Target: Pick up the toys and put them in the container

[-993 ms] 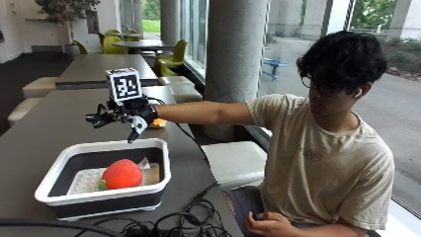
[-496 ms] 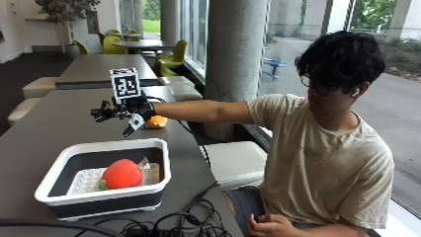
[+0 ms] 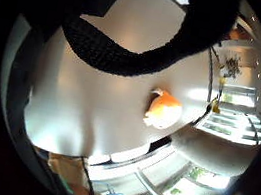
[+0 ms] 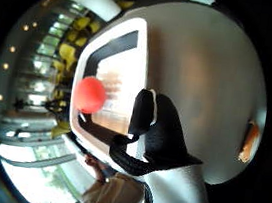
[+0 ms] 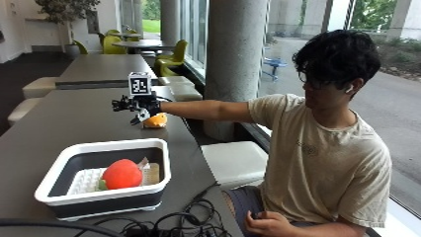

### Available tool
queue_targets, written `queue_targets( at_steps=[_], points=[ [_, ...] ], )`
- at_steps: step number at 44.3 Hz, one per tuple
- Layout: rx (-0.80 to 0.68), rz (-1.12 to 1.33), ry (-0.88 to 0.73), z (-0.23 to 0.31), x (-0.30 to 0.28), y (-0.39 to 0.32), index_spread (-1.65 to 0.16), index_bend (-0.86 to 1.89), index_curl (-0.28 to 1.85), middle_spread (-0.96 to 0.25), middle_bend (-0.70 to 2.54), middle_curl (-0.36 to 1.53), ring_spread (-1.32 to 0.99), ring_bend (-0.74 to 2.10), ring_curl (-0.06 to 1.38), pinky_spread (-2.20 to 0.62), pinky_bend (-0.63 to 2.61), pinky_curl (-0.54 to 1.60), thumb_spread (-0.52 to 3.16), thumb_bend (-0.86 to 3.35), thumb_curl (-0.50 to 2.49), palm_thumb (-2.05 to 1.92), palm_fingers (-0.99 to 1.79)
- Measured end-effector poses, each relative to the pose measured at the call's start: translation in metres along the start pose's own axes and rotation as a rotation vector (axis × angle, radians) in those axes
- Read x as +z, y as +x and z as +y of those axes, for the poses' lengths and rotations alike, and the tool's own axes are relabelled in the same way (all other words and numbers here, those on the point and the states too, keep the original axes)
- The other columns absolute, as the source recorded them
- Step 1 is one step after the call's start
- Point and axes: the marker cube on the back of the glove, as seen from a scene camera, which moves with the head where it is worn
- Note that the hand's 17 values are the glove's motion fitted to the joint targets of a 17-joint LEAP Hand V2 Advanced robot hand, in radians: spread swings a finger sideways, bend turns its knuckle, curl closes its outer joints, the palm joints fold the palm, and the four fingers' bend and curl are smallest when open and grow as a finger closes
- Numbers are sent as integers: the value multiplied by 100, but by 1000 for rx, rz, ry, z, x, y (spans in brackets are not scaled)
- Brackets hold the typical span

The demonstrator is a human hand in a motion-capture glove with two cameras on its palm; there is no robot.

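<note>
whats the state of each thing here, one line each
orange toy: on the table, outside the container, not held
red toy: inside the container
container: upright on the table, open top
right hand: above the table by the orange toy, fingers spread, holding nothing

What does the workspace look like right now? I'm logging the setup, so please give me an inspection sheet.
Surface: dark grey table, long.
Job's things: orange toy on the table; red toy inside the white-rimmed container.
Clutter: pale items beside the red toy, unclear what.
Hand: gloved right hand above the table next to the orange toy, fingers spread, holding nothing.
Cables: black cables at the near table edge.
Surroundings: concrete pillar, windows, stools, yellow chairs.
</note>
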Motion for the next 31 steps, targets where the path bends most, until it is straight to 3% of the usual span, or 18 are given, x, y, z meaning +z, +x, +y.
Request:
queue_targets(
  at_steps=[5, 10, 14, 21, 31],
  points=[
    [-67, -167, -14, 6, 10, 18, -28, 12, 22, -3, 10, 17, -1, 19, 36, 1, 99, 35, 138, -1, 30, 2, -23],
    [70, 30, -28, 14, 15, 65, -28, 13, 23, -3, 9, 16, -1, 18, 36, 1, 98, 35, 138, -1, 30, 1, -23],
    [92, 79, -36, 19, 20, 82, -28, 15, 24, -3, 9, 15, -2, 18, 36, 1, 97, 35, 139, -1, 30, 1, -23],
    [7, 67, -23, 29, 8, 24, -28, 15, 25, -4, 8, 15, -2, 18, 35, 1, 96, 35, 139, -1, 30, 2, -23],
    [27, 56, -18, 30, 13, 26, -28, 15, 27, -4, 8, 14, -2, 18, 34, 1, 94, 35, 140, -1, 30, 3, -23]
  ],
)
